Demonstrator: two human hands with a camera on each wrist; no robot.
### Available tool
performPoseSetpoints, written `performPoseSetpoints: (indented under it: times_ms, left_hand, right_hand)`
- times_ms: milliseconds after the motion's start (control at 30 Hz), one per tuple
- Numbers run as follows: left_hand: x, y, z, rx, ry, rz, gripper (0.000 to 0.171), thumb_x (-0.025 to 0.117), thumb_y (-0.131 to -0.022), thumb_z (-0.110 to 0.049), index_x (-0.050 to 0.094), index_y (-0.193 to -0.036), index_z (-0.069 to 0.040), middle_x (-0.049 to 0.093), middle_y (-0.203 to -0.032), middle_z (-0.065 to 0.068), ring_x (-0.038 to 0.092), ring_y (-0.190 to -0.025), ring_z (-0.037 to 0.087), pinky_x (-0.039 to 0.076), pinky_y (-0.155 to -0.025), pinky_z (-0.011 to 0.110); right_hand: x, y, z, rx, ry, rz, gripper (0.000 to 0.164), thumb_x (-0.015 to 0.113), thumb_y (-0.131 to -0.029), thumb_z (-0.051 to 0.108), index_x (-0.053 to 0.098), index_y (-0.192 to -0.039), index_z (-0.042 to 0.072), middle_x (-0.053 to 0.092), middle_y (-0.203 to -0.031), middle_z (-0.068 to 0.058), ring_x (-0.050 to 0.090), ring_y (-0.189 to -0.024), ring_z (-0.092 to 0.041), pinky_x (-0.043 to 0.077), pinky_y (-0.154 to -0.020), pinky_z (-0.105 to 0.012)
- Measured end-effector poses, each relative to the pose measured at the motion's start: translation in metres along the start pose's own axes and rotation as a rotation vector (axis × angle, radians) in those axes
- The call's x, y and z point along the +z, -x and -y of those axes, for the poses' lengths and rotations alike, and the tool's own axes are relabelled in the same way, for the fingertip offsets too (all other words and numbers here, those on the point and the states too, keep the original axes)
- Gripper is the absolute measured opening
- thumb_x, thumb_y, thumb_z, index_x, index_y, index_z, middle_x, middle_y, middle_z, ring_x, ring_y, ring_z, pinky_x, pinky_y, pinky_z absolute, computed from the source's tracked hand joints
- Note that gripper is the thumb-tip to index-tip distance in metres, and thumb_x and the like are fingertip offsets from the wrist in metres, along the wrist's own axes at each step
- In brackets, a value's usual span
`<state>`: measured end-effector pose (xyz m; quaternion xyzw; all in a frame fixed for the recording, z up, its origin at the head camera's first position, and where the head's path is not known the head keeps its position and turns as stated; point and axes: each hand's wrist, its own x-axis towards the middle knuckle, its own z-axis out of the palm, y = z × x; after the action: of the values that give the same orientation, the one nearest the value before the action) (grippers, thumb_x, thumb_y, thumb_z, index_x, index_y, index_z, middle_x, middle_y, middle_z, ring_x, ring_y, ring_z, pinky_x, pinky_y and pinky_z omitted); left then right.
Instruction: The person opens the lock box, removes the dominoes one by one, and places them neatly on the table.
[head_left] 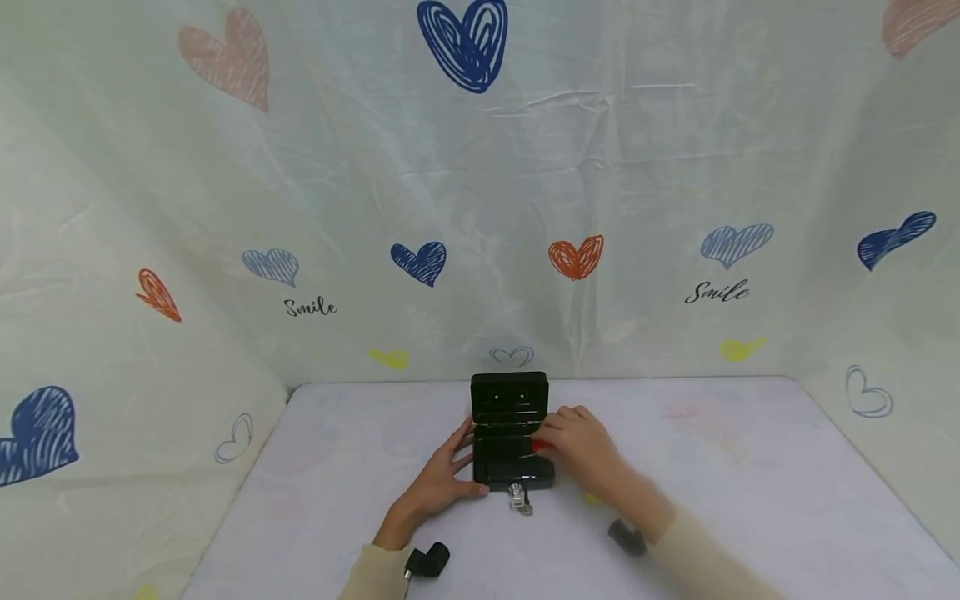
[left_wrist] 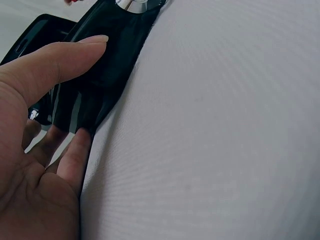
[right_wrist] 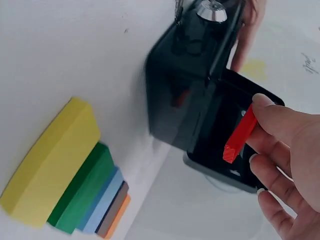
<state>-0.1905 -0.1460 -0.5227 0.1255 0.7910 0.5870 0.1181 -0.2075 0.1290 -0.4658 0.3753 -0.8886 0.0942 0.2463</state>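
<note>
A black cash box (head_left: pixel 504 462) stands with its lid (head_left: pixel 510 393) raised, a silver lock with keys (head_left: pixel 519 498) at its front. My left hand (head_left: pixel 437 485) holds the box by its left side, thumb (left_wrist: pixel 75 57) along the front and fingers spread against the side. Between thumb and fingers, my right hand (head_left: pixel 583 446) pinches a small red block (right_wrist: pixel 240 136). In the head view this block is over the box's right part, mostly hidden by the hand. The right wrist view shows it in front of the raised lid.
In the right wrist view, a yellow block (right_wrist: pixel 55 160), a green block (right_wrist: pixel 82 187), a light blue one (right_wrist: pixel 102 200), a brown one (right_wrist: pixel 114 207) and an orange one (right_wrist: pixel 119 217) lie in a row beside the box. A white curtain (head_left: pixel 480 183) with hearts hangs behind the table.
</note>
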Motion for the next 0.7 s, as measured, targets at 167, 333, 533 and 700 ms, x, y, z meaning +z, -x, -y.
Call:
performPoseSetpoints:
  times_ms: [167,333,533,700]
  left_hand:
    - [0.001,0.000,0.000,-0.001,0.001,-0.007,0.116,0.089,-0.080,0.005,0.019,-0.171,-0.014,0.032,-0.166,0.028,0.044,-0.146,0.052,0.049,-0.115,0.052]
    - [0.001,0.000,0.001,-0.001,0.003,-0.008,0.117,0.089,-0.079,0.005,0.018,-0.171,-0.014,0.032,-0.166,0.028,0.044,-0.146,0.052,0.049,-0.115,0.052]
    - [0.001,-0.001,0.002,0.003,-0.001,-0.009,0.117,0.089,-0.080,0.004,0.018,-0.171,-0.013,0.032,-0.167,0.028,0.044,-0.147,0.052,0.049,-0.116,0.052]
    - [0.001,-0.001,0.004,0.006,-0.003,-0.009,0.117,0.088,-0.080,0.005,0.017,-0.171,-0.012,0.032,-0.167,0.028,0.043,-0.147,0.052,0.049,-0.116,0.051]
  right_hand:
    - [-0.006,0.009,-0.006,-0.009,0.005,-0.047,0.022,0.095,-0.075,0.011,0.081,-0.092,0.015,0.072,-0.086,0.005,0.061,-0.083,-0.017,0.052,-0.075,-0.032]
    - [-0.008,0.020,-0.011,-0.030,0.001,-0.101,0.025,0.096,-0.070,0.006,0.079,-0.087,0.015,0.071,-0.083,0.006,0.060,-0.079,-0.017,0.051,-0.069,-0.031]
    - [-0.012,0.035,-0.013,0.013,-0.009,-0.026,0.024,0.095,-0.072,0.007,0.080,-0.088,0.017,0.072,-0.085,0.006,0.064,-0.083,-0.018,0.054,-0.071,-0.031]
    - [-0.017,0.046,-0.012,0.037,0.004,0.062,0.022,0.095,-0.075,0.010,0.081,-0.090,0.019,0.076,-0.092,0.002,0.068,-0.088,-0.020,0.055,-0.072,-0.032]
